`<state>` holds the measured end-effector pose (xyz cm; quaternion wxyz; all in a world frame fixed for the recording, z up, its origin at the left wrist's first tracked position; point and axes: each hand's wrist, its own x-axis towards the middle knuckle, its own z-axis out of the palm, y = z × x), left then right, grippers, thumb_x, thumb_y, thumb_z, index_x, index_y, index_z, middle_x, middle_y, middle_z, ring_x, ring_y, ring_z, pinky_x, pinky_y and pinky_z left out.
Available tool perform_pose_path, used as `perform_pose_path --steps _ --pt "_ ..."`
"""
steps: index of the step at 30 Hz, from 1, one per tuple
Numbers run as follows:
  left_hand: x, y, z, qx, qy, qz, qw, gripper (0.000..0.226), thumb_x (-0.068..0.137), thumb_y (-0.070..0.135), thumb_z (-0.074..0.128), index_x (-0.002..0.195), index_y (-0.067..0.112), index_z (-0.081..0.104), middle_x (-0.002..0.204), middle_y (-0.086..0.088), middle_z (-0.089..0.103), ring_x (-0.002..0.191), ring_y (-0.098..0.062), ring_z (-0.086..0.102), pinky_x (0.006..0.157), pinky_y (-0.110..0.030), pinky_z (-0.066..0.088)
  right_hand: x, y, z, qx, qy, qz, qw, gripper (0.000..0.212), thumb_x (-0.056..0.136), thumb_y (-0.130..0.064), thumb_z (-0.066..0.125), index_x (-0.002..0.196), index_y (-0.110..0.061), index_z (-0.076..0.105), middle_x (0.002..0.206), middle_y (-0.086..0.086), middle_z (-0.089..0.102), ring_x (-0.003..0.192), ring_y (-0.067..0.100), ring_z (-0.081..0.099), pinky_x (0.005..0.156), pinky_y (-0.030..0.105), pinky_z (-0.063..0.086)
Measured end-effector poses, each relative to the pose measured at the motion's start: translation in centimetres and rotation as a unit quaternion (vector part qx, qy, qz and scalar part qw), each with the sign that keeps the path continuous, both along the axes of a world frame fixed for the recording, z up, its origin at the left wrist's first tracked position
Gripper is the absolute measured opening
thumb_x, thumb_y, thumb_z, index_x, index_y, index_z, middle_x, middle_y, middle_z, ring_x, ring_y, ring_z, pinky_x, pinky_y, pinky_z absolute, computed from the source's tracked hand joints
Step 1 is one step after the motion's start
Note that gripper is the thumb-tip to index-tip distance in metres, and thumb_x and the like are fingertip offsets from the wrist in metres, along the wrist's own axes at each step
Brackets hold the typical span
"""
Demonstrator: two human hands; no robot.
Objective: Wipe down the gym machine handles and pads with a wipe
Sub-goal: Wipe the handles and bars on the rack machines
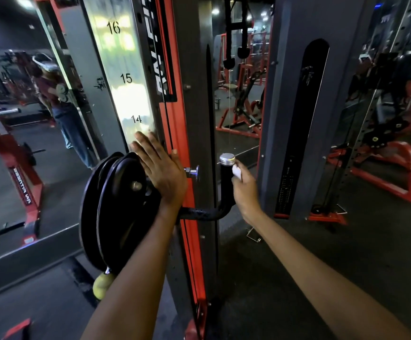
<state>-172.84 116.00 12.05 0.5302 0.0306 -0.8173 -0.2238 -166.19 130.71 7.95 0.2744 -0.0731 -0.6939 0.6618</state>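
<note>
A dim gym with a dark rubber floor (285, 266) and wall mirrors surrounds a tall red-and-grey upright (187, 119) of a cable machine, and everything here sits close to that post. Just right of the upright a black handle (225, 177) rises vertically — its long axis points up, capped by a shiny silver end (227, 158), while its lower part bends and runs sideways back to the post. The right hand (244, 190) is at the right side of the handle's upper grip, fingers curled and pinching a small white wipe (237, 171) against it just below the cap. Left of the upright, the left hand (161, 168) lies flat with fingers straight and together, between the post's numbered strip and the black weight plates (116, 207) stored beside it.
</note>
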Motion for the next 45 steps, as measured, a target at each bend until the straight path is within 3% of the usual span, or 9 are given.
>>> perform_pose_path --steps 4,5,6,7,10,28,39,42,45 --pt "0.7 -0.9 -0.9 0.047 -0.066 -0.093 0.992 0.044 0.076 -0.005 0.064 0.114 -0.015 0.044 0.097 -0.04 0.054 0.12 -0.039 0.034 0.107 -0.022 0.018 1.1 0.0 -4.5 0.102 -0.137 -0.01 0.985 0.044 0.096 0.002 0.039 0.135 -0.015 0.047 0.107 0.001 0.059 0.089 0.014 0.056 0.069 0.016 0.041" --pt "1.6 -0.5 -0.7 0.053 -0.135 -0.115 0.983 0.04 0.086 -0.004 0.054 0.122 -0.015 0.04 0.145 -0.031 0.031 0.125 -0.038 0.036 0.104 -0.025 0.019 1.0 0.4 -4.5 0.104 -0.184 -0.002 0.977 0.04 0.096 0.002 0.039 0.131 -0.013 0.051 0.101 0.003 0.06 0.085 0.015 0.055 0.068 0.019 0.042" --pt "1.2 -0.5 -0.8 0.084 -0.139 -0.116 0.98 0.043 0.092 0.004 0.046 0.131 -0.012 0.035 0.068 -0.003 0.025 0.131 -0.035 0.037 0.105 -0.027 0.023 0.6 1.1 -4.1 0.087 -0.208 0.009 0.974 0.036 0.095 0.001 0.039 0.125 -0.011 0.055 0.101 0.005 0.062 0.088 0.018 0.056 0.073 0.024 0.044" --pt "1.2 -0.6 -0.2 0.111 -0.106 -0.115 0.981 0.052 0.092 0.014 0.043 0.138 -0.006 0.031 0.12 -0.032 0.049 0.135 -0.034 0.034 0.108 -0.03 0.028 0.0 1.8 -3.1 0.056 -0.204 0.022 0.977 0.032 0.094 0.002 0.04 0.118 -0.009 0.059 0.101 0.007 0.064 0.092 0.021 0.057 0.08 0.03 0.045" --pt "0.1 0.1 -0.4 0.004 -0.085 -0.066 0.994 0.068 0.094 0.026 0.044 0.15 -0.001 0.017 0.155 -0.028 0.02 0.143 -0.045 0.02 0.118 -0.052 0.011 -1.8 3.1 1.2 -0.009 -0.113 0.025 0.993 0.029 0.088 0.006 0.041 0.103 -0.003 0.065 0.092 0.009 0.065 0.086 0.019 0.058 0.077 0.029 0.045" --pt "-2.7 0.4 -2.4 -0.046 -0.037 -0.02 0.998 0.063 0.102 0.031 0.04 0.15 -0.003 0.018 0.154 -0.03 0.019 0.143 -0.046 0.018 0.118 -0.046 0.008 -1.2 0.6 -2.5 0.083 -0.048 -0.053 0.994 0.03 0.094 0.004 0.038 0.11 -0.009 0.06 0.089 -0.004 0.059 0.077 0.005 0.054 0.07 0.021 0.043" --pt "-2.9 0.4 -2.6 -0.059 -0.04 0.001 0.997 0.065 0.1 0.031 0.044 0.149 -0.004 0.02 0.153 -0.031 0.022 0.142 -0.047 0.022 0.117 -0.048 0.015 1.2 -1.7 -5.6 -0.26 -0.286 0.134 0.912 0.025 0.094 0.013 0.038 0.114 0.008 0.053 0.125 0.024 0.053 0.119 0.034 0.053 0.088 0.039 0.052" --pt "-2.9 0.4 -2.5 -0.058 -0.04 0.001 0.998 0.063 0.1 0.03 0.044 0.149 -0.004 0.022 0.152 -0.031 0.024 0.141 -0.047 0.023 0.117 -0.048 0.015 2.0 -2.0 -3.9 0.01 -0.221 0.083 0.972 0.022 0.095 -0.007 0.051 0.113 0.004 0.058 0.112 0.017 0.062 0.09 0.016 0.064 0.079 0.016 0.052" --pt "-2.8 0.2 -2.5 -0.057 -0.028 -0.006 0.998 0.06 0.102 0.03 0.042 0.148 -0.004 0.025 0.152 -0.03 0.025 0.141 -0.046 0.024 0.118 -0.046 0.013 1.6 -2.4 -4.2 0.386 -0.037 0.006 0.922 0.027 0.086 -0.005 0.062 0.113 -0.004 0.061 0.104 0.01 0.062 0.082 0.013 0.059 0.064 0.006 0.043"
